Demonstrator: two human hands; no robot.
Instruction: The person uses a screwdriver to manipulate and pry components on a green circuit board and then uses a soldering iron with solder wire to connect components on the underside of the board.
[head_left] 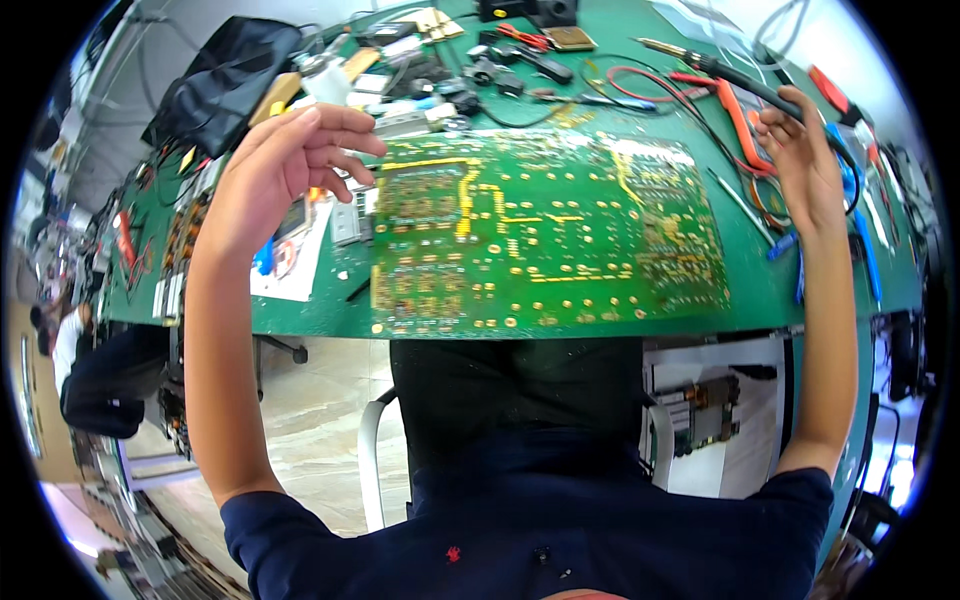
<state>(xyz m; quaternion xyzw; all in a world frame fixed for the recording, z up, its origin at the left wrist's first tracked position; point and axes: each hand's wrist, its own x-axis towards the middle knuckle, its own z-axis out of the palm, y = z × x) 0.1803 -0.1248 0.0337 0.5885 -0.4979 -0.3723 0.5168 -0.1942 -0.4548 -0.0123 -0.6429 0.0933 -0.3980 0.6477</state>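
Observation:
A large green circuit board (pixel 560 250) lies flat on the green bench in front of me, covered with solder pads and yellow lines. My left hand (pixel 290 155) is raised by the board's far left corner, fingers apart and loosely curled, holding nothing. At the right, my right hand (pixel 800 150) grips a soldering iron (pixel 735 75) by its black handle. The iron's metal tip points left, beyond the board's far right corner. Its cable drops behind my right wrist.
Behind the board lie several small parts and tools on the green bench (pixel 590 120). An orange multimeter (pixel 742 125) with red and black leads is near my right hand. A black bag (pixel 235 75) sits far left. Another circuit board (pixel 705 410) is below the bench.

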